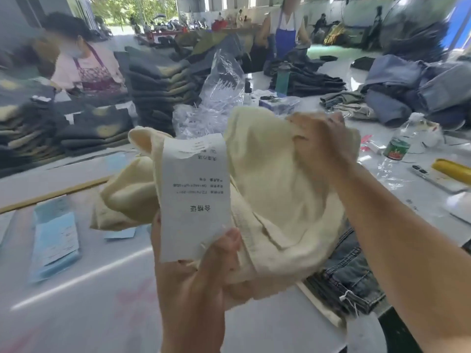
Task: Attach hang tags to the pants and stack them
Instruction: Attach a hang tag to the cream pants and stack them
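Note:
A pair of cream pants (267, 189) is lifted off the table in front of me, bunched and folded over. My left hand (201, 266) pinches a long white hang tag (193, 194) with printed text, together with a fold of the cream cloth, thumb on the tag's lower end. My right hand (323, 138) grips the upper right part of the pants from above, fingers curled into the cloth. Under the cream pants, at the right, lies a pair of blue denim jeans (349, 273) with a small white string tag.
Blue and white tag sheets (54, 238) lie on the white table (89, 289) at the left. Stacks of dark folded pants (158, 85) and clear plastic bags (219, 87) stand behind. A water bottle (400, 143) and yellow roll (453, 168) sit right. Two people work at the far side.

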A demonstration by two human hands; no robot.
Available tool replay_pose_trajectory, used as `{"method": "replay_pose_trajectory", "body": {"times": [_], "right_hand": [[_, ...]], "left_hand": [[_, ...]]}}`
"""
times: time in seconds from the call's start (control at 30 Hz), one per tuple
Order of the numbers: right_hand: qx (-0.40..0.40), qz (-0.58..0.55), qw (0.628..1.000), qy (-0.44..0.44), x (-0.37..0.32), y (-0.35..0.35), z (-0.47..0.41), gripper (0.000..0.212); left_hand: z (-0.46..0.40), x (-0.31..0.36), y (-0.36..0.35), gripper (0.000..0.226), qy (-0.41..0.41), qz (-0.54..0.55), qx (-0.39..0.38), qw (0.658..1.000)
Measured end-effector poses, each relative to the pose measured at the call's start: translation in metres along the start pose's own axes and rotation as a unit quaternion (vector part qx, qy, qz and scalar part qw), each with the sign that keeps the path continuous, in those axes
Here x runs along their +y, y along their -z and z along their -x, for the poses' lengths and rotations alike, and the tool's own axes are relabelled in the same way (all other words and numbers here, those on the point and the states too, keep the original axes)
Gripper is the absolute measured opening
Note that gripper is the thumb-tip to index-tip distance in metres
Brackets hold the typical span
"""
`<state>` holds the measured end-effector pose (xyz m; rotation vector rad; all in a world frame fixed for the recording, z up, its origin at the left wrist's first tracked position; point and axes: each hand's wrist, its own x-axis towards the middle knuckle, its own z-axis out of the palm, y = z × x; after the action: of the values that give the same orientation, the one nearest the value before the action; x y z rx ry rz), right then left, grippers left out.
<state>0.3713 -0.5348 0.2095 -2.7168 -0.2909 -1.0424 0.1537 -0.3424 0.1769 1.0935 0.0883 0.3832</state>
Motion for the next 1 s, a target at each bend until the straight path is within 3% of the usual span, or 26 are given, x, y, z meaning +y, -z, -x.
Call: {"method": "replay_pose_trajectory", "body": {"times": [0.03,0.1,0.17,0.23,0.27,0.3,0.33,0.4,0.47,0.53,0.6,0.63,0.7,0.73,0.8,0.9,0.97,1.0], "right_hand": [[0.031,0.009,0.999,0.033,0.008,0.0,-0.021,0.03],[0.036,-0.015,0.995,0.087,0.021,-0.001,-0.06,0.038],[-0.008,-0.033,0.993,0.115,0.034,-0.004,-0.082,0.056],[-0.076,-0.047,0.988,0.127,0.049,-0.011,-0.078,0.062],[-0.119,-0.061,0.983,0.122,0.058,-0.018,-0.066,0.062],[-0.168,-0.075,0.977,0.113,0.068,-0.026,-0.05,0.061],[-0.221,-0.08,0.967,0.097,0.077,-0.035,-0.029,0.06],[-0.313,-0.048,0.946,0.076,0.093,-0.054,0.016,0.059],[-0.407,-0.041,0.911,0.054,0.103,-0.07,0.06,0.066],[-0.507,-0.033,0.861,0.019,0.108,-0.078,0.096,0.078],[-0.551,0.004,0.835,0.007,0.105,-0.08,0.123,0.087],[-0.558,0.016,0.83,0.002,0.101,-0.079,0.134,0.094],[-0.565,0.007,0.825,-0.016,0.092,-0.078,0.155,0.113],[-0.564,0.003,0.825,-0.022,0.086,-0.077,0.166,0.12],[-0.551,0.039,0.833,-0.031,0.07,-0.076,0.184,0.124],[-0.502,0.1,0.857,-0.052,0.053,-0.071,0.19,0.086],[-0.465,0.088,0.881,-0.016,0.054,-0.063,0.171,0.046],[-0.442,0.074,0.893,0.026,0.057,-0.057,0.157,0.039]], "left_hand": [[0.0,-0.014,-0.022,0.046,0.046,0.025,-0.006,0.999],[-0.003,-0.047,-0.061,0.072,0.026,0.007,-0.017,0.999],[-0.002,-0.088,-0.092,0.094,0.031,-0.008,-0.045,0.998],[0.005,-0.133,-0.112,0.108,0.136,-0.052,-0.214,0.966],[0.011,-0.153,-0.114,0.106,0.194,-0.11,-0.321,0.921],[0.015,-0.171,-0.114,0.099,0.249,-0.162,-0.389,0.872],[0.016,-0.185,-0.11,0.088,0.274,-0.203,-0.404,0.849],[0.01,-0.203,-0.102,0.048,0.283,-0.265,-0.39,0.835],[0.001,-0.207,-0.095,0.013,0.294,-0.303,-0.424,0.801],[-0.018,-0.205,-0.088,0.011,0.257,-0.337,-0.374,0.825],[-0.041,-0.205,-0.079,0.013,0.171,-0.408,-0.245,0.863],[-0.055,-0.207,-0.073,0.012,0.109,-0.46,-0.185,0.861],[-0.077,-0.215,-0.062,0.014,0.031,-0.558,-0.102,0.823],[-0.086,-0.221,-0.057,0.025,0.043,-0.58,-0.08,0.81],[-0.102,-0.232,-0.05,0.03,0.154,-0.537,-0.058,0.827],[-0.116,-0.245,-0.052,0.023,0.292,-0.409,-0.033,0.864],[-0.126,-0.246,-0.06,0.031,0.302,-0.401,-0.03,0.864],[-0.131,-0.242,-0.067,0.027,0.292,-0.407,-0.043,0.864]]}}
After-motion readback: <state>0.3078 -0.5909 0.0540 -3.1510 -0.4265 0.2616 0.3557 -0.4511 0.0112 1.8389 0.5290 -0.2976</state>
